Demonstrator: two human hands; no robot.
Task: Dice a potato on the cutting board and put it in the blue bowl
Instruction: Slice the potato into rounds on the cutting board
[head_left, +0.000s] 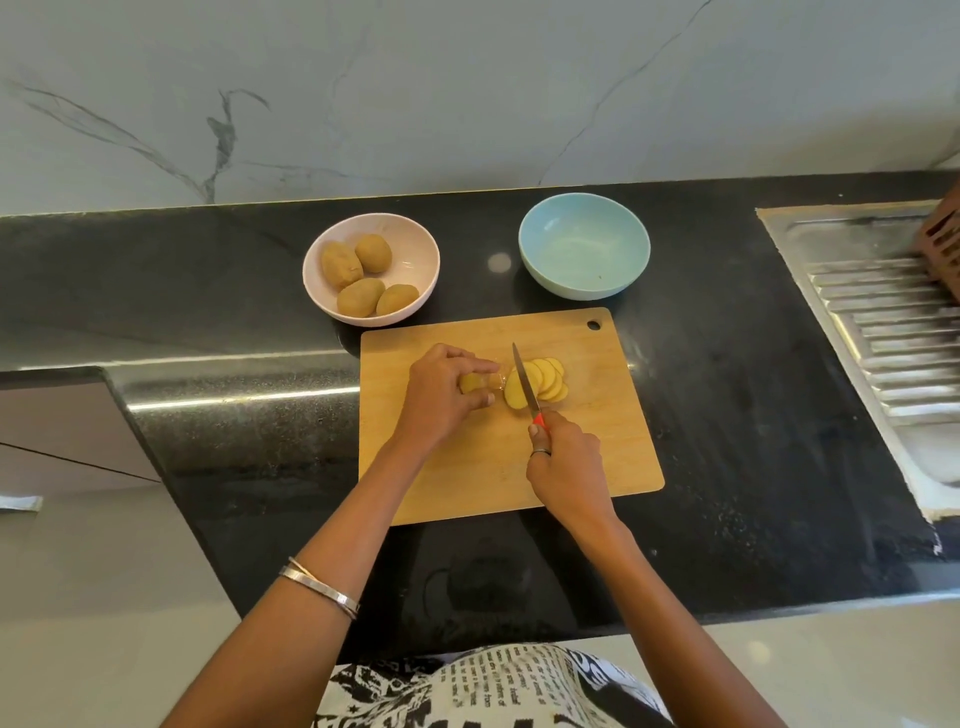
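Pale wood board (488, 467) on a black speckled counter (727, 415). Light blue bowl (584, 247); pale pink bowl (415, 244) with 4 brown potatoes (358, 297). Yellow slices (545, 379). Red-handled knife (525, 387). Grey-veined white wall (467, 93). Black-and-white print garment (493, 686).

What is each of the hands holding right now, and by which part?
The left hand grips the uncut end of the potato on the cutting board. The right hand holds the knife by its red handle.

Black speckled countertop (727, 395), wooden cutting board (597, 467) at centre, pink bowl (415, 244) at eleven o'clock, blue bowl (584, 247) at one o'clock, steel drainboard (883, 332) at three o'clock.
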